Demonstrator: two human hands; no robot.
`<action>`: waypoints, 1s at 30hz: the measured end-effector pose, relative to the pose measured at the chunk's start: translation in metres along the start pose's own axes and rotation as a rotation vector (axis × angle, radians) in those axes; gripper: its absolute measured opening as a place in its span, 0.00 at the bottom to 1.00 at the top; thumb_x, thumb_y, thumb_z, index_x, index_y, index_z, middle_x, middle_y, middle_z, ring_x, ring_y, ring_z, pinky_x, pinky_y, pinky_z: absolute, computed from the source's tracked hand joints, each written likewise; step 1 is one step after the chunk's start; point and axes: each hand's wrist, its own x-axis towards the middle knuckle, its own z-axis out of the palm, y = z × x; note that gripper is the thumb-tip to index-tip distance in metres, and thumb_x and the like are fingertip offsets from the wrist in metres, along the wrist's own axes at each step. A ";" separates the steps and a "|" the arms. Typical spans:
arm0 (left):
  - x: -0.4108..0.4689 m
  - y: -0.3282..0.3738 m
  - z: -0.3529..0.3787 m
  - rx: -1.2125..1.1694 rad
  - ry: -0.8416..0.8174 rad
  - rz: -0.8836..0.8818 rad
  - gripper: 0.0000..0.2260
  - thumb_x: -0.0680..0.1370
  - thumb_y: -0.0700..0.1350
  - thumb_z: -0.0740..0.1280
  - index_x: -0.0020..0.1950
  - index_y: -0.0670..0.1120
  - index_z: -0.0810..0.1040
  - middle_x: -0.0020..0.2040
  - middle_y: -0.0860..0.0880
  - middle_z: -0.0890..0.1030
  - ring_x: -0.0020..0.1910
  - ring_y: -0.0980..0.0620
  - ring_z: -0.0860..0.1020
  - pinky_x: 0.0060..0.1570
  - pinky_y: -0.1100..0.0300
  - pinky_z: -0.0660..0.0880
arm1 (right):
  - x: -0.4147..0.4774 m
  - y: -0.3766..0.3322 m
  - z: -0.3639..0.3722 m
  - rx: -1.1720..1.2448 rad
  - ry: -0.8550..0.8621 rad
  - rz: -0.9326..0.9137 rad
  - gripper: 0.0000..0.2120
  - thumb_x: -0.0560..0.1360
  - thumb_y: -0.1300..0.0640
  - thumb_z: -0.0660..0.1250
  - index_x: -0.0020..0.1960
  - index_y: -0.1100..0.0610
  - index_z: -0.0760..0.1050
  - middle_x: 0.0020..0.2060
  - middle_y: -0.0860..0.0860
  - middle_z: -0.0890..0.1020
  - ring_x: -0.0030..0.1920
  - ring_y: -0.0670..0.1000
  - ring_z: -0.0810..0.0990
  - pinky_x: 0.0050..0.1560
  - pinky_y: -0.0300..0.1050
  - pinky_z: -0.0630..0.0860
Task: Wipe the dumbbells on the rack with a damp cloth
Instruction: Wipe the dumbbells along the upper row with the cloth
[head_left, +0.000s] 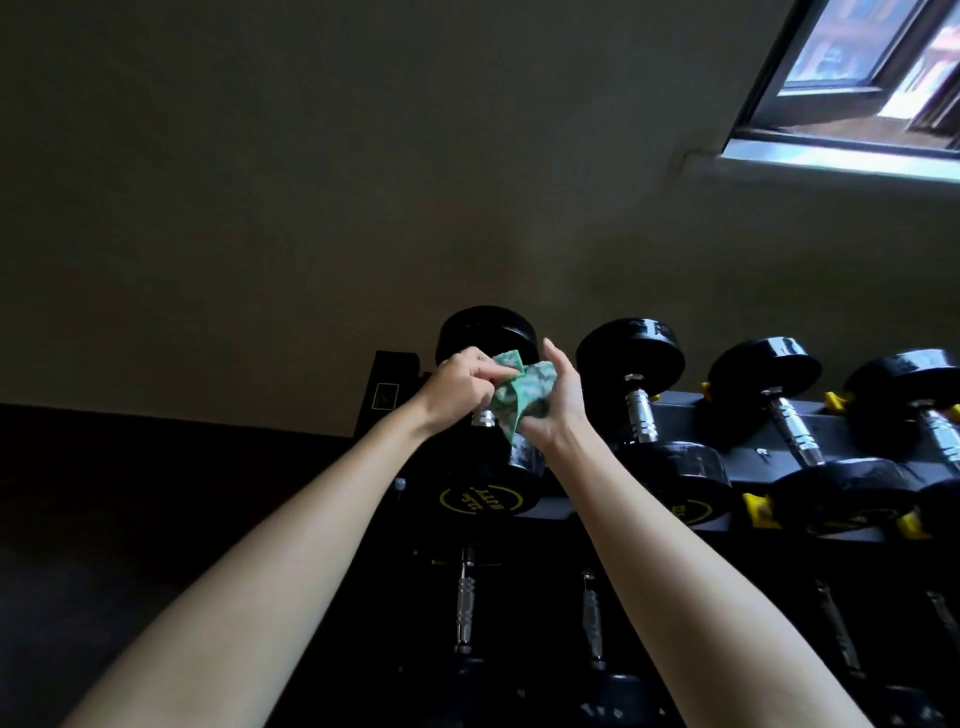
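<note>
Left hand (457, 387) and right hand (558, 402) met just above the middle of the frame, over the leftmost dumbbell (485, 330) on the top tier of the rack (691, 415). Between them they held the green patterned cloth (522, 389). The left hand's fingers were curled in, pinching the cloth's upper left edge. The right hand cupped the cloth from the right, its thumb standing straight up and its fingers wrapped under the bunched fabric. Whether those fingers also closed round the bar beneath could not be told.

The cloth hung over the dumbbell's chrome handle (483, 419), hiding most of it; only a short bright stub showed just below the left hand. Two hands on one rag suggested the fabric was being gathered or folded round the handle so that it would wrap the bar instead of only brushing its top.

The dumbbell lay in its place on the rack, its rear head toward the wall and its front head, with a yellow ring logo, toward the camera. Resting there, it needed no lifting for the wipe. To the right along the same tier sat a second dumbbell (631, 353) and two more beyond it, parted by yellow saddles (756, 512) that stopped them rolling together. Lower dumbbells (465, 603) lay in shadow below. A window (872, 67) glowed at the upper right.

By this reckoning the job stood at the row's first weight, with the others judged yet to be done.
</note>
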 end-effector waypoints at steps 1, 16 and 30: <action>0.002 0.002 -0.003 -0.016 -0.050 -0.016 0.29 0.58 0.38 0.58 0.57 0.38 0.80 0.46 0.55 0.74 0.50 0.57 0.72 0.50 0.72 0.68 | 0.002 -0.003 0.001 -0.040 -0.018 -0.002 0.18 0.76 0.50 0.62 0.52 0.66 0.75 0.48 0.63 0.80 0.51 0.60 0.80 0.59 0.55 0.75; 0.103 -0.091 -0.054 -0.279 0.453 -0.441 0.14 0.74 0.30 0.53 0.47 0.42 0.76 0.37 0.47 0.78 0.30 0.52 0.75 0.34 0.62 0.74 | 0.098 -0.009 0.030 -0.981 0.613 -0.500 0.17 0.74 0.55 0.68 0.57 0.65 0.71 0.57 0.58 0.70 0.52 0.55 0.72 0.50 0.39 0.64; 0.124 -0.113 -0.070 -0.342 0.436 -0.508 0.14 0.76 0.31 0.53 0.53 0.42 0.74 0.37 0.48 0.76 0.29 0.53 0.74 0.31 0.64 0.73 | 0.120 0.025 0.074 -1.411 0.714 -0.622 0.11 0.76 0.56 0.63 0.53 0.63 0.74 0.57 0.55 0.73 0.50 0.60 0.77 0.47 0.46 0.65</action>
